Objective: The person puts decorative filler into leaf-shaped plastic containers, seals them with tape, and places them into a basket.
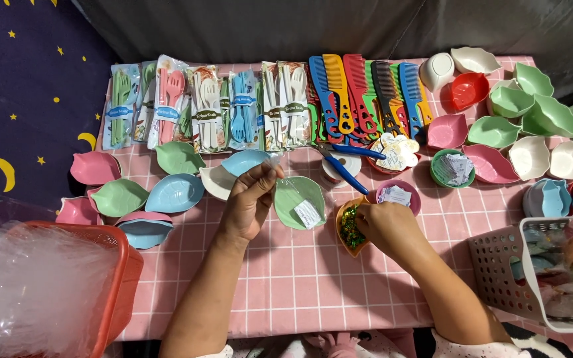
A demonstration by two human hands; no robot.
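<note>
My left hand (250,199) holds up a small clear plastic bag (285,189) by its top edge, above a green leaf-shaped dish (298,202). A small white paper slip (308,213) lies in that dish or inside the bag; I cannot tell which. My right hand (382,225) reaches with its fingertips into a small orange leaf-shaped dish (351,229) filled with shiny green and gold bits. Both hands work over a table covered by a pink checked cloth (300,278).
Packs of cutlery (207,106) and coloured combs (366,89) line the back. Leaf-shaped dishes (174,192) lie left and right, with blue scissors (343,166) and small bowls of paper slips (455,169). An orange basket of plastic bags (41,285) sits left, a white basket (552,265) right.
</note>
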